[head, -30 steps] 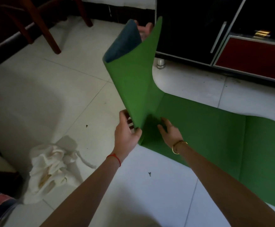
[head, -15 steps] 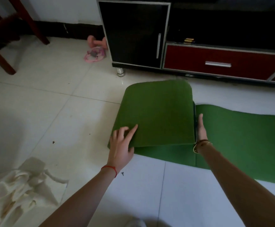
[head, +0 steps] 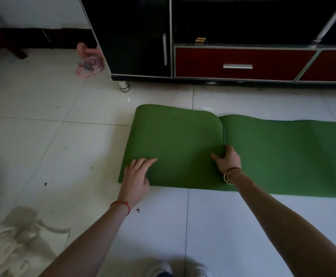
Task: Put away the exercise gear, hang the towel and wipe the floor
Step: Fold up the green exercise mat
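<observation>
A green exercise mat (head: 283, 152) lies on the tiled floor, its left end folded over onto itself as a flat flap (head: 175, 140). My left hand (head: 136, 176) presses on the flap's near left corner with straight fingers. At the flap's right edge, my right hand (head: 228, 158) curls its fingers round that edge with the thumb on top. A crumpled white towel (head: 9, 250) lies at the bottom left. By the cabinet's left side sit a pink dumbbell (head: 84, 49) and a coiled pink skipping rope (head: 89, 66).
A black and red TV cabinet (head: 237, 62) on a metal foot (head: 124, 86) runs along the back, close behind the mat. A dark wooden chair leg (head: 13, 47) stands at the far left. Small bits of dirt (head: 45, 184) dot the tiles.
The mat's left end, held upright a second ago, has come down flat over the rest of the mat. My right hand moved to the flap's right edge and curled round it.
</observation>
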{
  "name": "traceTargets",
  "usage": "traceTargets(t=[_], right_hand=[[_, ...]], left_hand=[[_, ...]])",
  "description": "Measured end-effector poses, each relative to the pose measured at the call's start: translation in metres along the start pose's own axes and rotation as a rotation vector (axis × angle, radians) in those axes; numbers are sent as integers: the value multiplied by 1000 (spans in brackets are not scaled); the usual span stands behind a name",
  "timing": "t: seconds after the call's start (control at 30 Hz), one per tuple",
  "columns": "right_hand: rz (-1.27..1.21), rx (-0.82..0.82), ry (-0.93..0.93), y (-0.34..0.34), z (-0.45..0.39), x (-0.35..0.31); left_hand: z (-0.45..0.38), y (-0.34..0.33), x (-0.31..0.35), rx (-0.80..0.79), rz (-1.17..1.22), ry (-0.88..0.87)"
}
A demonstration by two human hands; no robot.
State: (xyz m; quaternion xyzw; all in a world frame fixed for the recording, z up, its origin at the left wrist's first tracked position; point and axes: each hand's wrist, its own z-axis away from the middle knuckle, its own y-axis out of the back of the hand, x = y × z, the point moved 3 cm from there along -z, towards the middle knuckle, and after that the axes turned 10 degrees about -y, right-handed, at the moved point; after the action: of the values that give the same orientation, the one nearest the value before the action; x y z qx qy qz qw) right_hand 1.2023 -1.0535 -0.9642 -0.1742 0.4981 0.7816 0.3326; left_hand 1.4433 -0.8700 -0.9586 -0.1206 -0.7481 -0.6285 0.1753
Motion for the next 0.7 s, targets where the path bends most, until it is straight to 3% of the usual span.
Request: traceTargets(t=[0.13,0.2,0.27,0.47,0.7], right_hand=[[74,32,34,-1,-6,-4],[116,40,46,-3,-10,-6],[165,45,73,-6,-13,-7],[396,118,194,-19,-13,-6],[500,68,354,-27,-5,-4]], left_hand=[[-12,16,-18,227,139,349],[-12,15,-39,145,288,600],[-12,16,-49,44,465,735],[-11,15,-69,-128,683,870],[-9,15,-79,-153,784,877]])
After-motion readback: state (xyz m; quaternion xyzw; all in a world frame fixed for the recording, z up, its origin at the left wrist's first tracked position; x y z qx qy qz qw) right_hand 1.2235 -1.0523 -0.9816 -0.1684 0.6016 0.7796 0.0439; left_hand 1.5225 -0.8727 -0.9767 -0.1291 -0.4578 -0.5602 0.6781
